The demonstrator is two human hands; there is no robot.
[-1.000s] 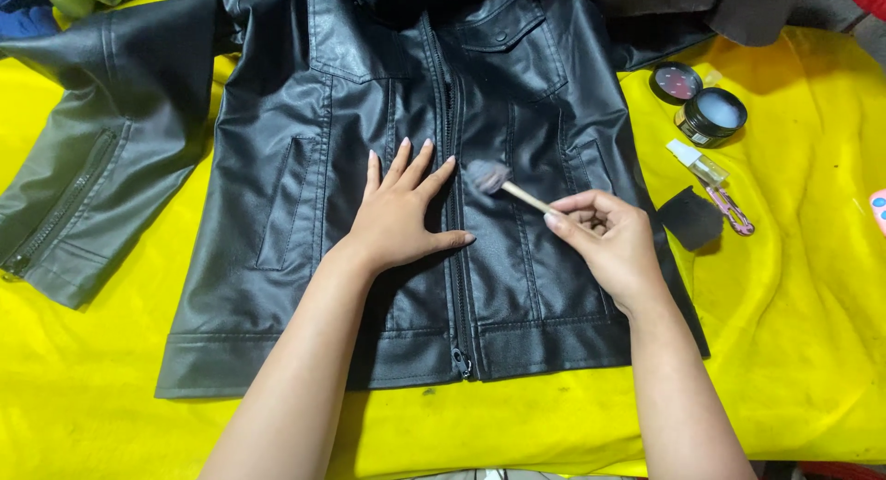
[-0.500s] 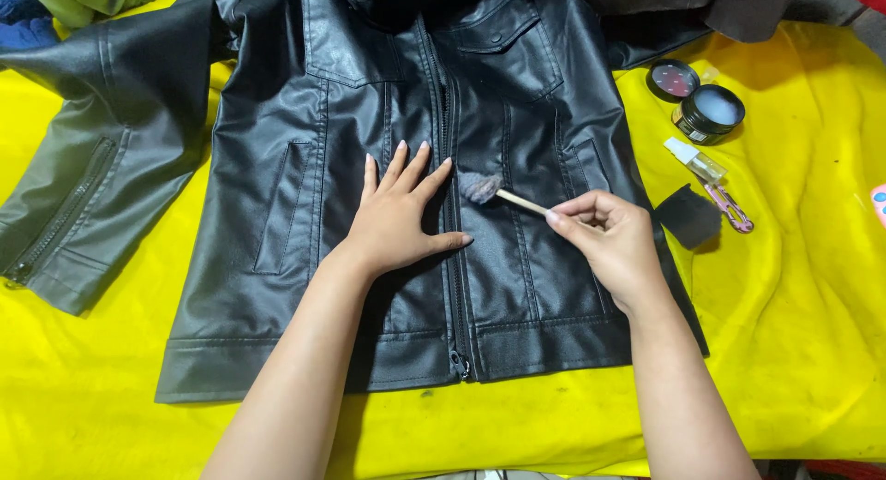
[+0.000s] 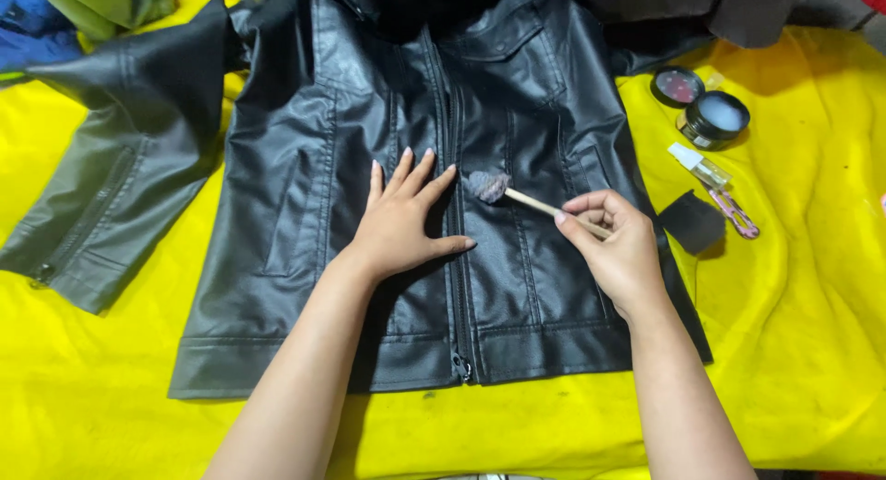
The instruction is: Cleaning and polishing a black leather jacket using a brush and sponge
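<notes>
Black leather jacket (image 3: 314,212): flat, zipped, on yellow-covered table (image 3: 812,332). Likely soft, pliable, slick; best steadied by flat palm. Left hand (image 3: 401,223) released, spread beside zip. Right hand (image 3: 620,249) pinching swab stick (image 3: 503,190), tuft touching jacket at 10 o'clock. Open jar (image 3: 715,118) at 1 o'clock.

A black leather zip-front jacket (image 3: 388,212) lay flat on a wrinkled yellow cloth (image 3: 111,406), filling the middle of the frame. The left hand (image 3: 401,223) pressed flat on it just left of the zipper. The right hand (image 3: 620,249) pinched a thin wooden-handled sponge dauber (image 3: 506,192), its grey tip touching the leather right of the zipper. An open round black tin (image 3: 714,119) sat at the upper right.
</notes>
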